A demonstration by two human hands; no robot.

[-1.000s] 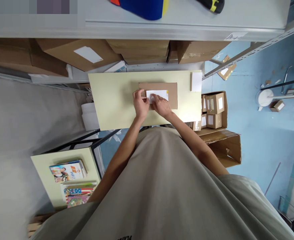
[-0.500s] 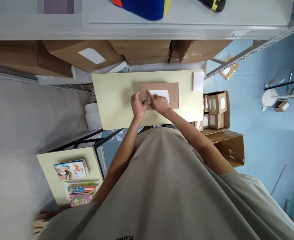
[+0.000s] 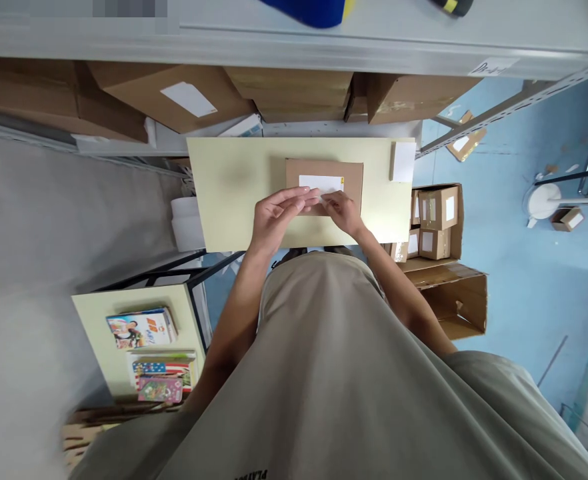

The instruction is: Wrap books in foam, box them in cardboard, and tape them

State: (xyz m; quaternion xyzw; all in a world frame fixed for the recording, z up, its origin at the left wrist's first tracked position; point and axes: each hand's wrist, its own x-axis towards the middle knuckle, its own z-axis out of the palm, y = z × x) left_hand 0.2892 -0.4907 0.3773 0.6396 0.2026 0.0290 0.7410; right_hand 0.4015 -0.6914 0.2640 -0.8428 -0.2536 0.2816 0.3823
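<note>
A flat brown cardboard box [image 3: 357, 175] lies on the pale yellow tabletop [image 3: 234, 200] in front of me. On its top is a white label [image 3: 319, 181] with a small yellow mark near one corner. My left hand [image 3: 277, 215] hovers over the front left part of the box, fingers stretched out and thumb apart from them. My right hand [image 3: 344, 212] is over the front right part, its fingers curled into a pinch, close to the left fingertips. Whatever the right fingertips may hold is too small to make out. Both hands partly cover the label's lower edge.
A white stack [image 3: 403, 161] sits at the table's right end. Behind the table are shelved cartons [image 3: 294, 93] under a grey shelf [image 3: 274, 53]. To the right, an open carton [image 3: 455, 227] holds several small boxes. Books [image 3: 141, 328] lie on a side table at left.
Both hands have come off the label and box. My left hand moved from the box's left edge to above its front; my right moved rightward, its pointing finger now curled. The view shifted slightly.
</note>
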